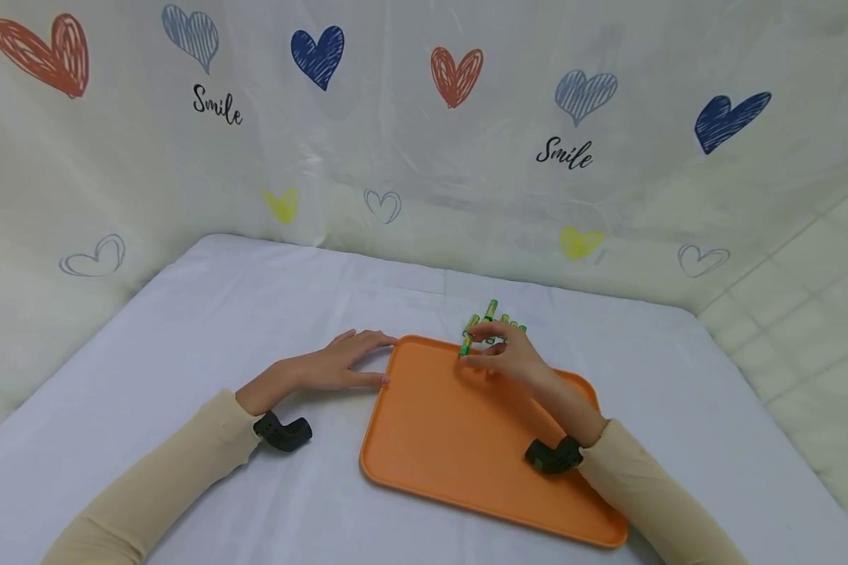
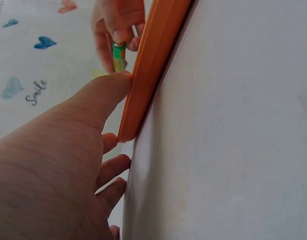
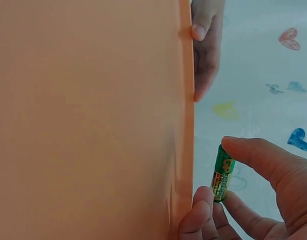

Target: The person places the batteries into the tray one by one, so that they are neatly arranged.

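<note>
A green and yellow battery [image 3: 222, 172] is pinched between the thumb and a finger of my right hand [image 1: 506, 351], over the far edge of the orange tray [image 1: 459, 439]. In the left wrist view the same battery [image 2: 119, 57] shows between those fingers. Several more batteries [image 1: 491, 309] lie on the table just beyond the tray, partly hidden by the right hand. My left hand [image 1: 335, 362] rests at the tray's far left corner, its thumb and fingertips touching the rim, its fingers fairly straight.
A white cloth [image 1: 290, 290] covers the table. Behind it hangs a pale curtain [image 1: 396, 141] printed with hearts and the word Smile. Dark devices are worn on the left wrist [image 1: 283, 433] and right wrist [image 1: 554, 457].
</note>
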The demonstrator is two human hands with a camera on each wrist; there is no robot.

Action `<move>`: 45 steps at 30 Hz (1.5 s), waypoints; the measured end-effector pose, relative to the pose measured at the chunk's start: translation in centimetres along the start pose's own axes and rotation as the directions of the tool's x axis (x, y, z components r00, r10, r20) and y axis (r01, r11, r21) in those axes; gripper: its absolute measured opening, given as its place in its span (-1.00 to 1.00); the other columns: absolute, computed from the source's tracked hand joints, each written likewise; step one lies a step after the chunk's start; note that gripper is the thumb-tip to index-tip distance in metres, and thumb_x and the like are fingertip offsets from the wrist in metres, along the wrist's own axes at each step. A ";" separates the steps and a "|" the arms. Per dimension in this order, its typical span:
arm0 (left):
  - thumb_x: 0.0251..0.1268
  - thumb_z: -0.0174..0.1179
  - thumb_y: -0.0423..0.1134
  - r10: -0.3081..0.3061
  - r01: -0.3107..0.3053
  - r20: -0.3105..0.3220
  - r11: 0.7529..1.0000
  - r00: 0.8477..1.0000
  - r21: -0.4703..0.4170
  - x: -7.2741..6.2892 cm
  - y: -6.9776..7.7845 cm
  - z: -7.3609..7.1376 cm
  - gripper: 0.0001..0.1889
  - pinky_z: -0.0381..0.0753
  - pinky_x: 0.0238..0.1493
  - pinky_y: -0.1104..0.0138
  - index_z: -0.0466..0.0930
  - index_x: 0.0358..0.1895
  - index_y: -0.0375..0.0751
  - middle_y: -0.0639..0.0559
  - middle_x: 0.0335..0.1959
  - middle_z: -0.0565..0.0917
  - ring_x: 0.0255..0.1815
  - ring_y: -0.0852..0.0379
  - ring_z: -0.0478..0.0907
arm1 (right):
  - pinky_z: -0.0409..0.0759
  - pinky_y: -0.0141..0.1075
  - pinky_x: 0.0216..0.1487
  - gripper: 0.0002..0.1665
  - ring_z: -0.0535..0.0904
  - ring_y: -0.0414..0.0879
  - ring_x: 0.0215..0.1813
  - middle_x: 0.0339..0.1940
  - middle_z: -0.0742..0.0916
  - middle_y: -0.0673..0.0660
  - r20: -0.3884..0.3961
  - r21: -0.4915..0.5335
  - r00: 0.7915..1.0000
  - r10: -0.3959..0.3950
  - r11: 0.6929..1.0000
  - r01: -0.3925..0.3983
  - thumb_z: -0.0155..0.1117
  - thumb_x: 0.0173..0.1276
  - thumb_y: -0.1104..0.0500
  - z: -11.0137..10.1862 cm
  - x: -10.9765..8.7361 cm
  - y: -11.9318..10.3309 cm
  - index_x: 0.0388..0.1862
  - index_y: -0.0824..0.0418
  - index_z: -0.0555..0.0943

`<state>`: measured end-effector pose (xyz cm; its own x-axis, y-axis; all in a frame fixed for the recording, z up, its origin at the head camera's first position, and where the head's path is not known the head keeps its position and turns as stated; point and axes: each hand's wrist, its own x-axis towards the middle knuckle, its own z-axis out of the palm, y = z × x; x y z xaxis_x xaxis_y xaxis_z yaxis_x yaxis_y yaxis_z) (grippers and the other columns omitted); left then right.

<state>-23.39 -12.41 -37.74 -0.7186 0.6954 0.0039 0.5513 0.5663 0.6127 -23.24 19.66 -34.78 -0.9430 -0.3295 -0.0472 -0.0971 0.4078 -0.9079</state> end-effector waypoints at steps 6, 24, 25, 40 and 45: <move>0.36 0.15 0.13 -0.007 0.007 0.001 1.000 1.000 0.000 0.0 0.0 0.1 -0.27 -0.32 0.51 -0.09 0.20 0.48 -0.11 -0.02 0.47 0.27 0.53 -0.01 0.06 | 0.59 -0.22 -0.40 -0.33 0.59 -0.05 -0.28 0.15 0.50 0.35 0.026 0.024 1.000 0.004 1.000 -0.004 0.43 0.23 0.26 0.7 -0.1 -0.2 0.27 0.44 0.42; 0.36 0.14 0.17 -0.020 0.020 0.008 1.000 1.000 0.008 0.2 -0.4 0.1 -0.26 -0.32 0.52 -0.08 0.18 0.49 -0.09 -0.01 0.48 0.24 0.54 0.01 0.05 | 0.63 -0.21 -0.28 -0.34 0.59 -0.11 -0.30 0.11 0.52 0.28 0.100 0.061 0.994 -0.036 0.998 0.030 0.44 0.21 0.29 2.5 0.1 -1.1 0.26 0.39 0.43; 0.36 0.14 0.17 -0.021 0.021 0.009 1.000 1.000 0.009 0.2 -0.4 0.1 -0.25 -0.32 0.52 -0.08 0.18 0.49 -0.09 -0.01 0.48 0.24 0.54 0.01 0.04 | 0.64 -0.20 -0.28 -0.34 0.59 -0.11 -0.31 0.11 0.52 0.28 0.103 0.069 0.994 -0.032 0.997 0.025 0.44 0.21 0.30 2.6 0.2 -1.1 0.27 0.39 0.42; 0.35 0.15 0.17 -0.035 0.035 0.025 0.999 0.999 0.002 0.1 -0.1 -0.3 -0.24 -0.35 0.52 -0.07 0.17 0.50 -0.07 -0.02 0.50 0.21 0.56 -0.01 -0.02 | 0.67 -0.20 -0.26 -0.37 0.62 -0.05 -0.29 0.04 0.57 0.25 0.122 0.045 0.993 -0.011 0.999 0.006 0.48 0.19 0.24 4.3 1.0 -1.6 0.22 0.33 0.47; 0.35 0.16 0.17 -0.024 0.024 0.013 1.000 1.000 0.007 0.1 -0.2 -0.2 -0.25 -0.33 0.52 -0.09 0.18 0.49 -0.08 -0.01 0.49 0.23 0.56 -0.01 0.00 | 0.67 -0.20 -0.24 -0.37 0.62 -0.03 -0.24 0.04 0.59 0.23 0.127 0.035 0.992 -0.021 0.999 0.017 0.49 0.17 0.25 4.9 1.2 -2.0 0.21 0.31 0.49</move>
<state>-23.68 -12.54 -37.76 -0.7262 0.6871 -0.0207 0.5367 0.5856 0.6075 -22.64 14.32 -35.08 -0.8928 -0.4432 -0.0804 -0.1015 0.3720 -0.9227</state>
